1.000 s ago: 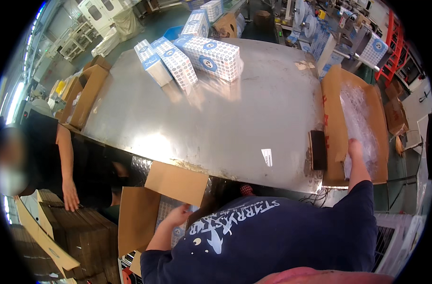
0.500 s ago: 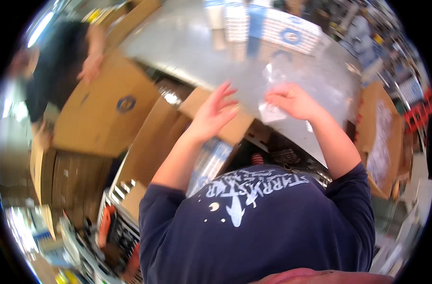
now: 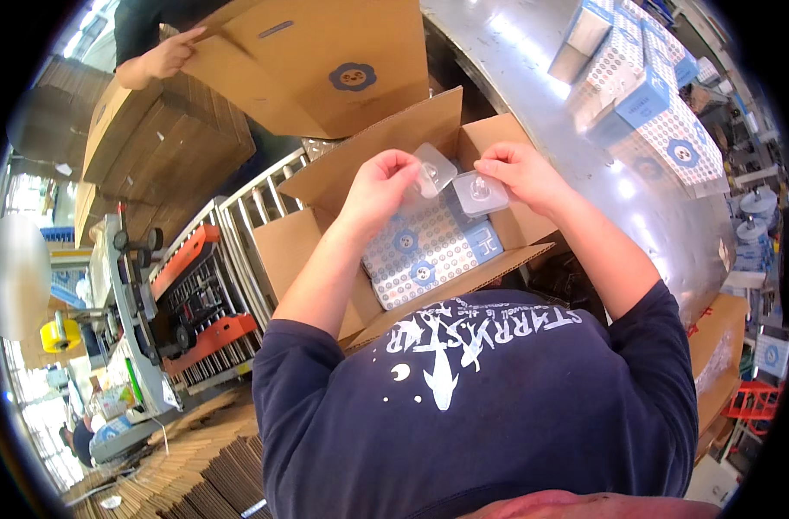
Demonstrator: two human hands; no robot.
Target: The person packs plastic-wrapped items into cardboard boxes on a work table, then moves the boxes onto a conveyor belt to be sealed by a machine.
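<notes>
My left hand (image 3: 383, 186) is closed, pinching a clear square adhesive hook (image 3: 435, 173) between thumb and fingers. My right hand (image 3: 520, 173) grips a second clear square adhesive hook (image 3: 481, 195), its small hook visible in the middle. Both hang close together over an open cardboard carton (image 3: 312, 240) with its flaps spread. Inside the carton lie white and blue patterned boxes (image 3: 409, 259), partly covered by my hands and the hooks.
A metal table (image 3: 533, 104) bears several blue and white boxes (image 3: 680, 143) at the right. Beyond my carton, another person's hand (image 3: 169, 56) touches a large cardboard carton (image 3: 360, 43). At left are stacked cardboard (image 3: 174, 156) and an orange-and-black roller conveyor (image 3: 200, 303).
My view has swung left from the table to the open carton. Clear film-like pieces near my right hand were blurred before; now each hand plainly holds a clear hook.
</notes>
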